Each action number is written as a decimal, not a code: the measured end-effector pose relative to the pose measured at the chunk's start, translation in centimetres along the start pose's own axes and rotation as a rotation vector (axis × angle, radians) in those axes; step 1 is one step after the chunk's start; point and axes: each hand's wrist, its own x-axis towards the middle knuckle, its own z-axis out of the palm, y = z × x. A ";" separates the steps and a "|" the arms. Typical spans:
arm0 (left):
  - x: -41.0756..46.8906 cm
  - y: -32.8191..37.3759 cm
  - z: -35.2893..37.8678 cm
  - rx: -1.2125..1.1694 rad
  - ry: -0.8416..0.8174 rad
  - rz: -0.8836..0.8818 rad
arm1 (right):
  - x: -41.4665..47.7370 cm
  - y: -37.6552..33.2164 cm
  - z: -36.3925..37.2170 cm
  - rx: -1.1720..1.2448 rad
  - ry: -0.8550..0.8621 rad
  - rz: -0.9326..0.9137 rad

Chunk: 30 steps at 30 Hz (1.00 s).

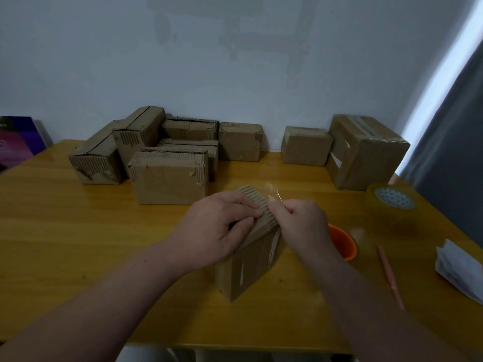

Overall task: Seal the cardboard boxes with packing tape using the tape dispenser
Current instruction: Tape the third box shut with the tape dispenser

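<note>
Left hand [217, 226] grips small box [248, 267] by its top flap, close in front of me; rt hand [300, 226] pinches clear tape strip [273, 197] at box edge. Box prob light, stiff. Tape's flimsy, sticky, so hold its end.

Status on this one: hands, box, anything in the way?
Left grip holds the box by its top flap; right grip pinches clear tape at the flap edge. Nothing in the way; tape roll sits right.

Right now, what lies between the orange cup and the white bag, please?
In the head view, a thin pink stick lies between the orange cup and the white bag.
</note>
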 end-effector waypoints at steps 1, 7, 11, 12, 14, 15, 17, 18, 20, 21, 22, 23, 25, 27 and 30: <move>0.0 0.0 0.0 -0.001 0.003 -0.001 | 0.0 0.1 0.1 -0.049 0.025 -0.024; 0.0 -0.1 0.1 0.001 0.010 0.001 | -0.3 0.1 0.5 -0.254 0.159 -0.144; 0.1 0.2 0.0 -0.004 0.002 0.007 | 0.1 0.5 0.4 -0.253 0.217 -0.117; 0.1 0.2 -0.1 -0.005 0.000 0.006 | 0.2 0.6 0.2 -0.171 0.245 -0.092; 0.1 0.0 -0.3 -0.003 -0.003 0.002 | -0.1 0.6 -0.2 -0.066 0.338 -0.137; 0.2 0.0 -0.5 0.001 -0.012 0.003 | -0.6 0.4 -0.3 -0.097 0.396 -0.225; 0.3 -0.1 -0.8 0.006 -0.019 0.007 | -1.8 -0.1 -0.4 -0.228 0.425 -0.428; 0.5 -0.2 -0.9 0.006 -0.003 0.008 | -2.5 -0.1 -0.2 -0.298 0.377 -0.539; 0.7 -0.3 -1.0 0.020 0.085 -0.007 | -3.4 0.4 0.2 -0.393 0.233 -0.684; 0.8 -0.3 -0.9 0.047 0.145 -0.025 | -3.6 0.7 0.3 -0.415 0.165 -0.699; 0.9 -0.3 -0.8 0.081 0.207 -0.058 | -3.6 1.0 0.4 -0.426 0.120 -0.694; 0.9 -0.2 -0.8 0.117 0.267 -0.114 | -3.7 1.3 0.3 -0.426 0.087 -0.678; 1.2 -0.2 -0.9 0.157 0.332 -0.256 | -3.6 1.4 0.1 -0.409 0.040 -0.646; 1.6 -0.9 -0.9 0.147 0.269 -0.400 | -3.6 1.4 0.0 -0.402 -0.008 -0.626; 2.0 -2.0 -1.1 -0.020 -0.005 -0.515 | -3.6 1.6 0.1 -0.408 -0.054 -0.604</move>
